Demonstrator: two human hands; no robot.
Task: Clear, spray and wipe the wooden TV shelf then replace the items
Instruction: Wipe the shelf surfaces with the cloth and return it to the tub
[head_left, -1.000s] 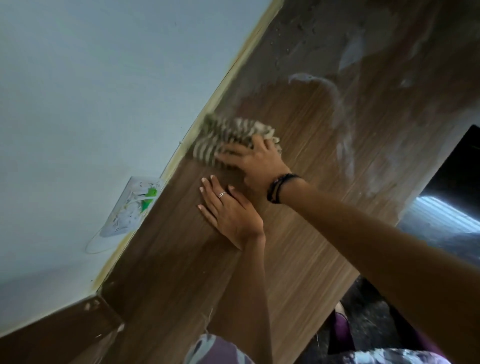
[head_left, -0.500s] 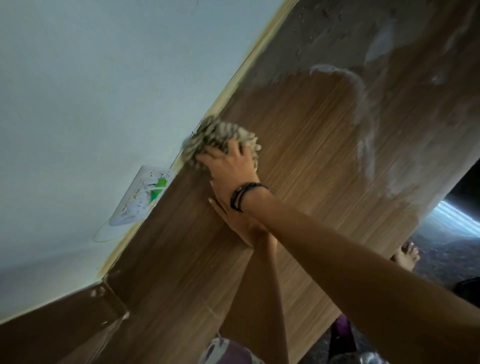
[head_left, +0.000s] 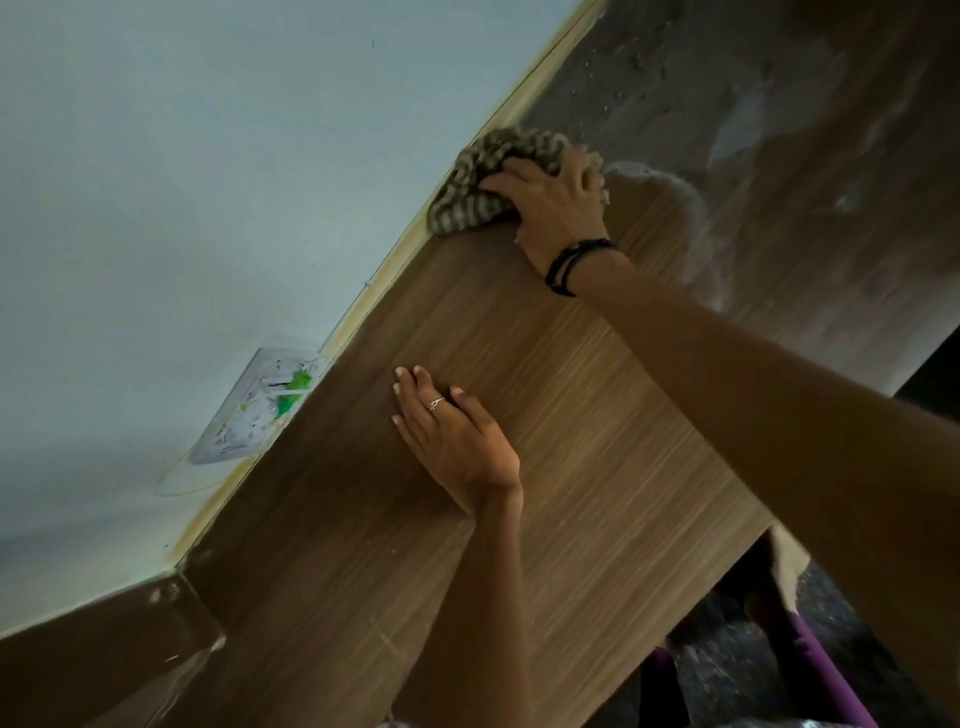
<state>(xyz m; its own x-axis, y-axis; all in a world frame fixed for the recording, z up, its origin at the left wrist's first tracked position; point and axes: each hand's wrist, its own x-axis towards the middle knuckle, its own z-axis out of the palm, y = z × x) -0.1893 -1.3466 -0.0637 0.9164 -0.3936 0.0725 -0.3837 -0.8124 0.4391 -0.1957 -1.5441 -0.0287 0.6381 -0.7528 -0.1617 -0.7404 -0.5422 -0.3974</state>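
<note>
The wooden TV shelf (head_left: 597, 415) runs diagonally across the view, its near part clean and its far part dusty with wet droplets. My right hand (head_left: 556, 202) presses a striped grey cloth (head_left: 488, 176) onto the shelf at its back edge, against the wall. A black bracelet sits on that wrist. My left hand (head_left: 452, 436) lies flat on the clean wood nearer to me, fingers together, with a ring on one finger, and holds nothing.
A pale wall (head_left: 208, 182) borders the shelf's back edge. A white wall socket with a green mark (head_left: 260, 405) sits just beside that edge. Dark floor (head_left: 727, 670) and a purple trouser leg (head_left: 810, 654) show past the shelf's front edge. A lower wooden piece (head_left: 93, 660) lies bottom left.
My right hand has pushed the cloth farther along the back edge, away from my left hand and into the dusty area. My left hand stays flat on the shelf.
</note>
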